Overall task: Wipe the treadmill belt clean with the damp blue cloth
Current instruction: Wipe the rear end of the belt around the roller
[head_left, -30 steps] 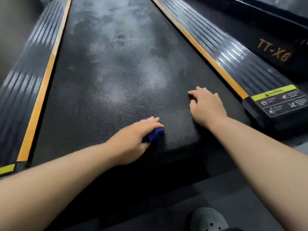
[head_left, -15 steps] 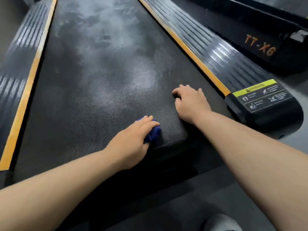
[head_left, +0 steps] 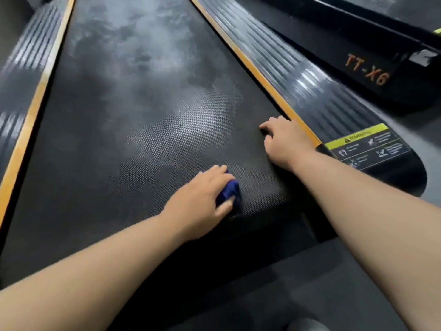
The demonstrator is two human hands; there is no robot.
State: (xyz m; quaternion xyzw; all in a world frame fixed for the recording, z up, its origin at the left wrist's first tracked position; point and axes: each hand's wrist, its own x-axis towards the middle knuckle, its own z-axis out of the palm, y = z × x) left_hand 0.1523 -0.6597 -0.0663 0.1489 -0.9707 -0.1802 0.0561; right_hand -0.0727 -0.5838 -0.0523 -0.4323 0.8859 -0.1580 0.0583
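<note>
Gripping the bunched dark-blue damp cloth (head_left: 230, 192), our left hand (head_left: 200, 199) pressed it onto the near end of the black textured treadmill belt (head_left: 107, 144). Our right hand (head_left: 284, 142) braced nearby, fingers loosely bent, holding nothing. We judged firm, overlapping strokes toward the grey haze (head_left: 198, 115) best.

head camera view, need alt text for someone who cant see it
A person's left hand grips a bunched blue cloth against the near end of a black treadmill belt. The right hand rests on the belt beside the orange strip at its right edge, and pale smears mark the belt farther up.
</note>
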